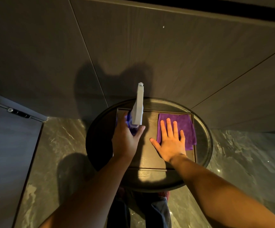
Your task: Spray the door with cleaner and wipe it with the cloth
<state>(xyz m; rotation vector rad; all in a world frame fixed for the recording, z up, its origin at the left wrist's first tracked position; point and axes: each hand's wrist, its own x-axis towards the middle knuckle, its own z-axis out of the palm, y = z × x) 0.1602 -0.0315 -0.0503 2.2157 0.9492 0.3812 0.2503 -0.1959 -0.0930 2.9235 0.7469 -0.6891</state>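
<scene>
Your left hand [125, 139] is wrapped tight around the spray bottle [137, 111], nozzle aimed toward 12 o'clock at the door [149, 51]. Your right hand [170, 142] lies flat, fingers spread, on the purple cloth [182, 124] at its 3 o'clock, on the tray [151, 155].

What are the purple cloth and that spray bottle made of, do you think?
The purple cloth looks like soft, matte microfibre: fuzzy nap, limp folded edges. The spray bottle seems plastic: an opaque, dull white trigger head over a clear body that shows bluish-purple. The dim light leaves both uncertain.
</scene>
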